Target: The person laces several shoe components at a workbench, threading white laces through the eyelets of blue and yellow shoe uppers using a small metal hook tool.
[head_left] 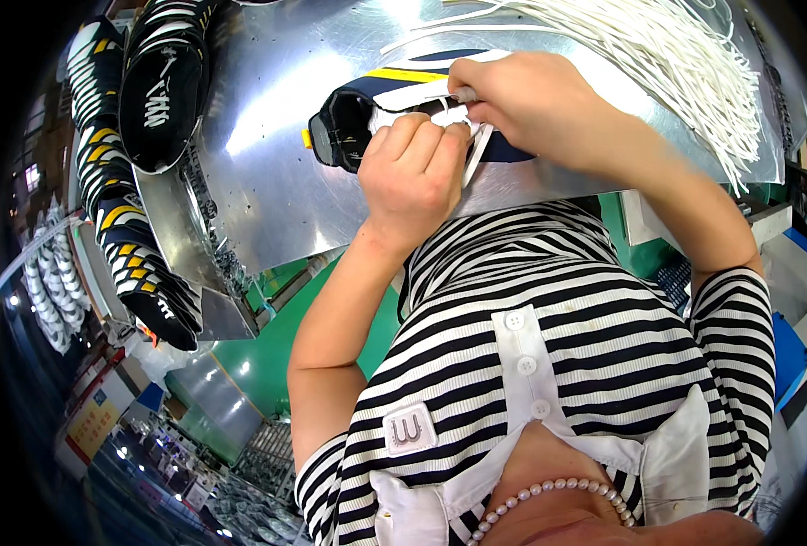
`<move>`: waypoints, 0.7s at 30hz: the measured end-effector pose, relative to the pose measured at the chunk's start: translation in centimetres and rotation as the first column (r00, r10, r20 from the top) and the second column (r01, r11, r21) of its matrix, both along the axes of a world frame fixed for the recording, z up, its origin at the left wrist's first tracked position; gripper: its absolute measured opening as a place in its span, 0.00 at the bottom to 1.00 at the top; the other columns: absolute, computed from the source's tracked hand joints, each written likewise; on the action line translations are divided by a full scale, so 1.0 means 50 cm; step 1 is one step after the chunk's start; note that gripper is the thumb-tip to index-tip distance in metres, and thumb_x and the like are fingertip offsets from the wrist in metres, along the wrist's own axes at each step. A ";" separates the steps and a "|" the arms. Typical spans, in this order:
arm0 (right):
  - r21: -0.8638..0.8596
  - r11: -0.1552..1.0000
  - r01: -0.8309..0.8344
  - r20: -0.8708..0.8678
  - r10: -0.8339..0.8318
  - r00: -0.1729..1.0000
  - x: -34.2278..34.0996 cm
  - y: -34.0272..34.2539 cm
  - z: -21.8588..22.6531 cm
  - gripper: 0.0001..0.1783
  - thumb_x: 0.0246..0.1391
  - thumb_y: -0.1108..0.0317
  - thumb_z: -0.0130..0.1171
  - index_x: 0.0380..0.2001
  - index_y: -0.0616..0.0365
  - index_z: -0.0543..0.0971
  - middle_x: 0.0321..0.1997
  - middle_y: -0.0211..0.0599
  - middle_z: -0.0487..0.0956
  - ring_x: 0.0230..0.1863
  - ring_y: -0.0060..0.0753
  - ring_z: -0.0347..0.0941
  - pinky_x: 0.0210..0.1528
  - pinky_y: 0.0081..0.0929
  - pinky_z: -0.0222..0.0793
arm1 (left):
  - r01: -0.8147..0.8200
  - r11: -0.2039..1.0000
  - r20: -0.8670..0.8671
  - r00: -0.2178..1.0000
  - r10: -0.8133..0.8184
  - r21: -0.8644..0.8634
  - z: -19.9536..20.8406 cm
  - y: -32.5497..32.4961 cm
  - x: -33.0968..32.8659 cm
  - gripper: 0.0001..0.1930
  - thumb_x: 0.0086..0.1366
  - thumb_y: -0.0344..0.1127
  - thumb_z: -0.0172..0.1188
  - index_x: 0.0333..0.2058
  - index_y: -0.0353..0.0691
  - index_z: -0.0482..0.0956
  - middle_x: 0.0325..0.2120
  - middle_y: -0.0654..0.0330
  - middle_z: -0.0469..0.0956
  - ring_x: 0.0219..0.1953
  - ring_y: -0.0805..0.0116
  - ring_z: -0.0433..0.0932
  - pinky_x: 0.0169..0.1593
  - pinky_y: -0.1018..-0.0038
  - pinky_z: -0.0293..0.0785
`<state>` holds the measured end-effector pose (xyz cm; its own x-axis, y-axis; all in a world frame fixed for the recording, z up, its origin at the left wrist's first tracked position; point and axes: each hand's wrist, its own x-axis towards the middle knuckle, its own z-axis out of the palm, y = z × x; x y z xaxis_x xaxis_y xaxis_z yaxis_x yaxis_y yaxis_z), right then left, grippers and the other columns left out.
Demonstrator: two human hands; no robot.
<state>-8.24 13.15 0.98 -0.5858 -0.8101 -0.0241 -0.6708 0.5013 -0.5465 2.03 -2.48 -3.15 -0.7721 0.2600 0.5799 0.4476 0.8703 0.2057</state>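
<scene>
A navy shoe upper [352, 89] with white and yellow stripes lies on its side on the metal table, its black-lined opening toward the left. My left hand [414, 177] is closed over the near edge of the upper, knuckles up, and hides what its fingertips press on. Across from it, my right hand [532, 107] pinches a white shoelace [478, 156] at the eyelet edge, thumb and forefinger close together. The lace's loose part hangs between both hands. Part of the shoe lies hidden beneath my right hand.
A large bundle of white laces [685, 77] spreads over the table's right side. At the left edge stand black shoes [157, 109], with a long stacked row of striped shoe uppers [116, 218] beside them. The metal table [271, 196] ends just before my body.
</scene>
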 end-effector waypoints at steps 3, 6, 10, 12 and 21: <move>-0.071 0.997 0.037 0.296 -0.014 0.955 -0.034 -0.002 -0.007 0.12 0.47 0.71 0.63 0.38 0.59 0.79 0.31 0.43 0.81 0.38 0.46 0.78 0.38 0.40 0.70 | 0.019 1.000 0.018 1.000 -0.019 0.016 -0.002 -0.004 -0.003 0.11 0.46 0.25 0.69 0.30 0.40 0.79 0.21 0.62 0.72 0.28 0.63 0.75 0.30 0.71 0.70; -0.045 0.997 0.062 0.274 -0.047 0.960 -0.025 0.007 -0.020 0.12 0.47 0.70 0.64 0.37 0.59 0.79 0.32 0.42 0.81 0.36 0.46 0.78 0.39 0.39 0.71 | 0.040 0.999 0.010 0.999 -0.040 0.026 -0.006 -0.001 -0.010 0.11 0.46 0.25 0.69 0.30 0.40 0.79 0.22 0.62 0.72 0.28 0.64 0.75 0.29 0.70 0.70; 0.178 0.983 -0.053 0.088 0.038 0.995 -0.009 0.001 0.008 0.12 0.47 0.69 0.64 0.37 0.59 0.80 0.32 0.40 0.82 0.36 0.45 0.78 0.38 0.38 0.72 | 0.020 1.000 -0.010 1.000 -0.020 -0.002 -0.007 0.000 0.002 0.11 0.46 0.25 0.69 0.30 0.41 0.80 0.21 0.62 0.72 0.28 0.63 0.75 0.30 0.70 0.70; -0.005 0.998 -0.061 0.255 0.060 0.965 -0.036 0.010 -0.018 0.12 0.47 0.69 0.63 0.37 0.60 0.80 0.32 0.40 0.82 0.35 0.44 0.79 0.37 0.37 0.72 | 0.024 1.000 -0.029 0.999 -0.024 -0.010 -0.005 0.004 0.003 0.11 0.46 0.25 0.69 0.30 0.41 0.80 0.21 0.62 0.72 0.28 0.63 0.75 0.30 0.70 0.70; -0.506 0.778 0.371 0.564 -0.027 0.825 -0.070 0.026 -0.007 0.11 0.52 0.71 0.64 0.39 0.60 0.80 0.31 0.23 0.79 0.30 0.16 0.70 0.32 0.19 0.66 | 0.069 0.991 0.123 0.989 -0.083 0.117 0.007 0.010 -0.005 0.09 0.48 0.25 0.68 0.30 0.39 0.79 0.21 0.60 0.72 0.28 0.61 0.75 0.30 0.70 0.70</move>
